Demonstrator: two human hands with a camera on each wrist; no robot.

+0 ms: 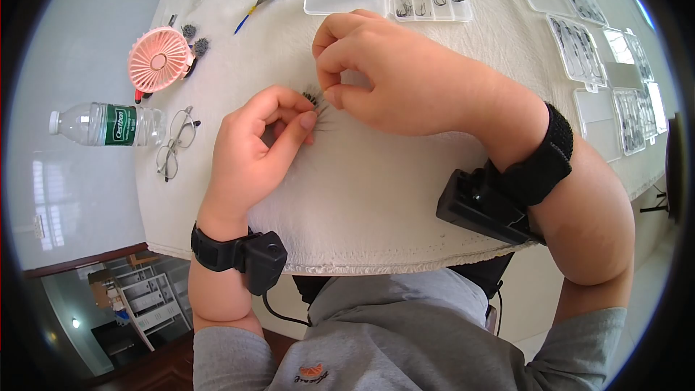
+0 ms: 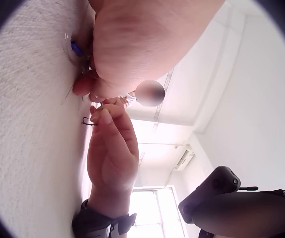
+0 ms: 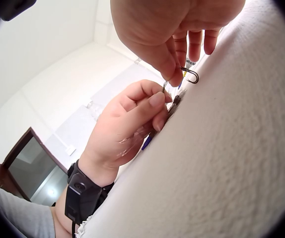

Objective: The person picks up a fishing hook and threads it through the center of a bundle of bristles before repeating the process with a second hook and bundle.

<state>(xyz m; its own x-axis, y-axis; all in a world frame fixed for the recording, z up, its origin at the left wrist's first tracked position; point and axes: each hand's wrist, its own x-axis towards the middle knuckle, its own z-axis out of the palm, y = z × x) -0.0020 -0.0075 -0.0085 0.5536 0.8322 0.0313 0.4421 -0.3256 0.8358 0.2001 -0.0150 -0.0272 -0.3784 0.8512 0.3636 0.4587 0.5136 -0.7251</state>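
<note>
So your right hand (image 1: 405,76) has thumb and forefinger pinched together on a fishing hook (image 3: 196,75), just above the cloth-covered table (image 1: 376,203), roughly mid-width and a good way in from the near edge. The hook is dark and thin with a rounded J bend that pokes clear of your fingertips. I can't tell if that's one or two, the bend looks sort of doubled from the right wrist.

Your left hand (image 1: 253,145) is right beside it, not touching in the head view, thumb and forefinger clamped on one dark bristly bundle (image 3: 176,103). It has fine hair-like strands fanning out to the right, and a blue tip shows below your fingers.

Further out, you've got one more tuft with a blue-and-yellow stem (image 1: 257,6) towards the far left corner. Next to it on the far side is one clear hook case (image 1: 344,1), lid laid back to the left, hooks in its compartments. Along the right edge there are at least four more clear cases (image 1: 622,74); they overlap, so no exact count.

By the left edge: one pink fan (image 1: 159,58), two dark fuzzy clumps (image 1: 200,46) beside it, one green-labelled C'estbon bottle (image 1: 119,124), and one pair of glasses (image 1: 172,145).
</note>
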